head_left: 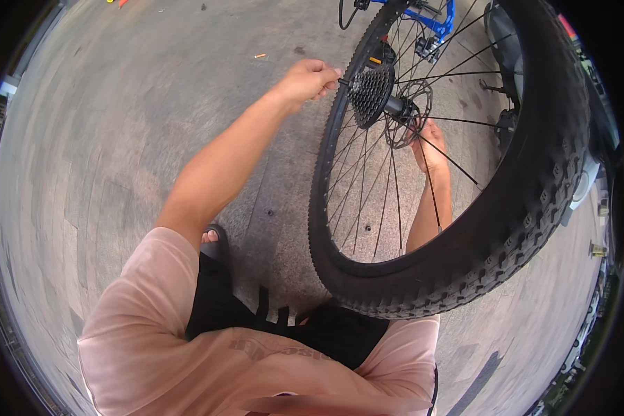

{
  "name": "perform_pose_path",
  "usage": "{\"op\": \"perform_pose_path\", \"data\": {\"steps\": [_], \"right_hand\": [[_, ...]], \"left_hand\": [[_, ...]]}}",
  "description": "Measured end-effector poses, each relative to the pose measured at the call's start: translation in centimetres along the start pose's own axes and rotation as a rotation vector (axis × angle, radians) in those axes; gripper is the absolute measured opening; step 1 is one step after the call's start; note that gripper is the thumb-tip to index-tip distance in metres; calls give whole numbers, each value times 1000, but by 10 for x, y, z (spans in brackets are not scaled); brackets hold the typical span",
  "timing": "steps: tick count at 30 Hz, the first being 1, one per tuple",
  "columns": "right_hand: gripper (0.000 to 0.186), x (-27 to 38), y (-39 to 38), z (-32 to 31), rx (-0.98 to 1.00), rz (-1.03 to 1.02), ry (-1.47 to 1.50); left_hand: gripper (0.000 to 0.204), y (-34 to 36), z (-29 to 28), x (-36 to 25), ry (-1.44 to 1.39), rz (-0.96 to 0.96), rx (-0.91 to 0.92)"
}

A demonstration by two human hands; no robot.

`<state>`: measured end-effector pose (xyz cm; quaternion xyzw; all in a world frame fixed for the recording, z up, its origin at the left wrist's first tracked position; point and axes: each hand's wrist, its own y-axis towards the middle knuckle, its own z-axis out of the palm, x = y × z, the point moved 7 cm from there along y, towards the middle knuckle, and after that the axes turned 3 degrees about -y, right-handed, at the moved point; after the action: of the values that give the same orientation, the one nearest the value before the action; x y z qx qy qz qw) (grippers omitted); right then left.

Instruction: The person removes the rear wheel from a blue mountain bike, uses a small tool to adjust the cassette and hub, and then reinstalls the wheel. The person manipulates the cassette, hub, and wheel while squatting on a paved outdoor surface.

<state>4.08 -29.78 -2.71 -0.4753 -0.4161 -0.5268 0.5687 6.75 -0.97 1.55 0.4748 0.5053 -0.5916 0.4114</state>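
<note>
- At upper centre, left hand, fingers pinched just beside cassette; cannot tell on what.
- Seen through knobby bicycle rear wheel, right hand near disc rotor, grip unclear.
- Hub between hands, well apart; wheel at right of frame.

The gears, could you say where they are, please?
The gears sit high in the head view, right of centre, on the wheel between the left hand and brake disc.

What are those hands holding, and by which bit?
A bike wheel: the left hand pinches the axle tip beside the gears; the right hand seems to grip the other end, by the brake disc.
</note>
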Motion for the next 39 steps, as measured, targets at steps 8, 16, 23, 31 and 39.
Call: {"op": "perform_pose_path", "data": {"steps": [8, 16, 23, 31, 39], "right_hand": [[36, 1, 6, -10, 62, 7, -148], [32, -8, 14, -10, -72, -18, -161], [34, -14, 15, -12, -82, 104, -200], [19, -18, 24, -22, 41, 32, -284], [15, -1, 5, 0, 47, 20, -59]], "left_hand": [[22, 1, 21, -4, 59, 98, 92], [30, 10, 10, 11, 172, 327, 49], [34, 7, 13, 9, 350, 224, -20], [19, 5, 20, 5, 47, 134, 165], [17, 2, 14, 0, 189, 281, 160]]}}
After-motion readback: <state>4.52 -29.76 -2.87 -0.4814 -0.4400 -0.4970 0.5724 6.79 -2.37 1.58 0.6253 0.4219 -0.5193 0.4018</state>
